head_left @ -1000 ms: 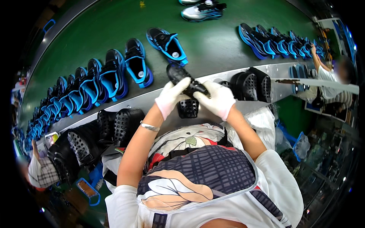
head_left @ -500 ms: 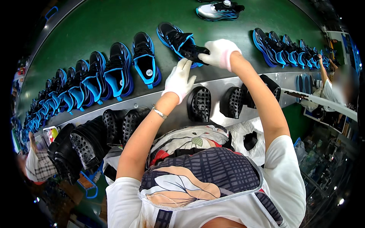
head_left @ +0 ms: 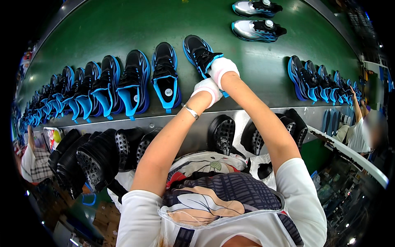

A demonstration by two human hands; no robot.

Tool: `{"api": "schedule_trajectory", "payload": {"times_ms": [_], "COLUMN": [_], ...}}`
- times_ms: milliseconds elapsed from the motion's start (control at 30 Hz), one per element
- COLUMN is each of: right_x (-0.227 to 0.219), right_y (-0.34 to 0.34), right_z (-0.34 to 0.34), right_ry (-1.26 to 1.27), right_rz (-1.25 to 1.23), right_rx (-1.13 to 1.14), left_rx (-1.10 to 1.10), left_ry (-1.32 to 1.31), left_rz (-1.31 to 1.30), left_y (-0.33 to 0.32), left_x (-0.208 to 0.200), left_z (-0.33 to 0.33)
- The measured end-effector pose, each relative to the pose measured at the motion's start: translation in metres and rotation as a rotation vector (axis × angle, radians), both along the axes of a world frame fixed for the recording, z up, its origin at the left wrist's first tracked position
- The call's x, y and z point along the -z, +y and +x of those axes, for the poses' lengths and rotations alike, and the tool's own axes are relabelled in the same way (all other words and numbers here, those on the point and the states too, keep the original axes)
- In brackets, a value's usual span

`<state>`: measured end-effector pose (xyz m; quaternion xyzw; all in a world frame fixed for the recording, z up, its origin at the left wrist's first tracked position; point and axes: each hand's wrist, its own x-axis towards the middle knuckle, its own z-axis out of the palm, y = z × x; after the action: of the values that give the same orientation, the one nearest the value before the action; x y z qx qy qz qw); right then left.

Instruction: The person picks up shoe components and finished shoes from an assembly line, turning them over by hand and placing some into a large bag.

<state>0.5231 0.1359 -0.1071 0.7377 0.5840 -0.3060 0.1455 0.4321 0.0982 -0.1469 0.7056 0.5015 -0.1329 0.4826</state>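
Far left, I've got a row of black-and-blue sneakers (head_left: 106, 74) along the green worktop (head_left: 123, 29), collars open, the closest showing a pale disc (head_left: 168, 92) inside. Below them, black studded pieces (head_left: 97, 158) sit outside any shoe, so I'd say there's handling left. And here's the middle: 1 sneaker (head_left: 199, 53) stands angled, toe away, my left hand (head_left: 206, 91) by its heel, my right hand (head_left: 223, 71) over its collar. Fingers? Hidden on both; I can't tell whether they're clamped or apart. This 1 looks partway done, I'd judge. Farther right, 2 silver shoes (head_left: 249, 31), then a second sneaker row (head_left: 311, 78).
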Motion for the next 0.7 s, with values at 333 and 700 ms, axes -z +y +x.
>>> {"api": "schedule_trajectory", "payload": {"times_ms": [333,700], "right_x": [0.010,-0.061], "right_y": [0.002,-0.135], "right_z": [0.000,0.011], "right_ry": [0.020,0.507], "right_rz": [0.103,0.444], "right_rx": [0.070,0.000], "left_rx": [0.036,-0.104], "left_ry": [0.111,0.100], "left_rz": [0.043,0.853], "left_y": [0.003,-0.081], "left_x": [-0.015,-0.076], "left_z": [0.004,-0.051]}}
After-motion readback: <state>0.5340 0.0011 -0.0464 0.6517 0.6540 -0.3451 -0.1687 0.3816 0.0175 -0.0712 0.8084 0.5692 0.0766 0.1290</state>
